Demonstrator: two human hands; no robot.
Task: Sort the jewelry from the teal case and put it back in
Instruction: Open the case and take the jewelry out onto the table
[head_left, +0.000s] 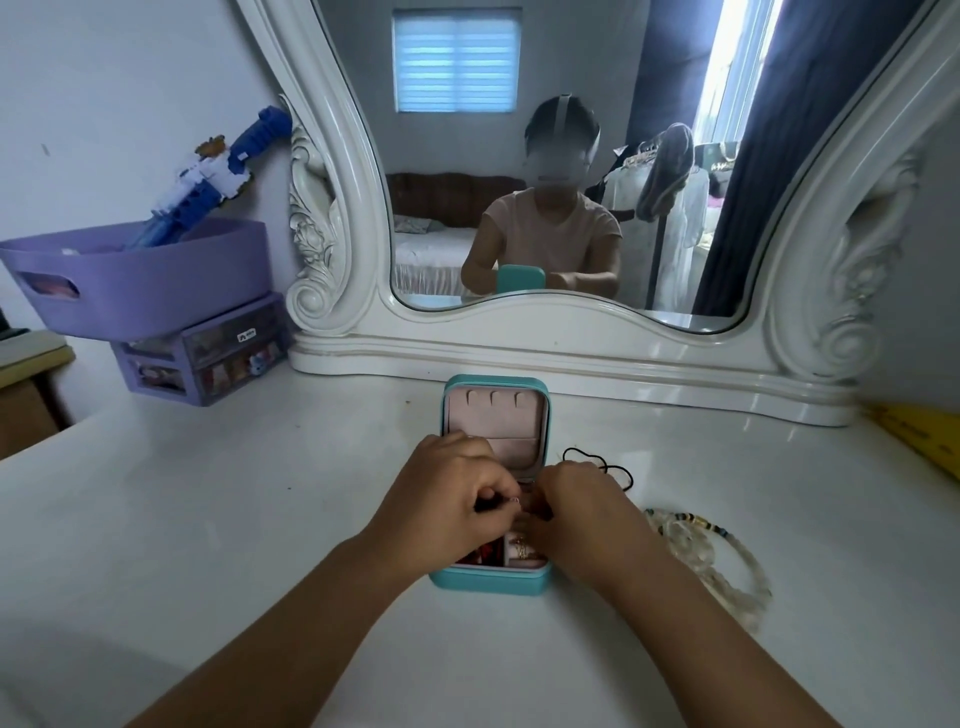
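Both hands, left hand (447, 499) and right hand (576, 512), pinch something tiny over the open teal case (491, 577) at the middle of the frame.

Head view, looking down, close

A home bedroom — vanity mirror (519, 156) reflecting a bed (431, 249).

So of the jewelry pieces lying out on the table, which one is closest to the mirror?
The thin black cord, looped on the table just right of the teal case. The clear beaded strand and the colourful beaded bracelet lie nearer the person.
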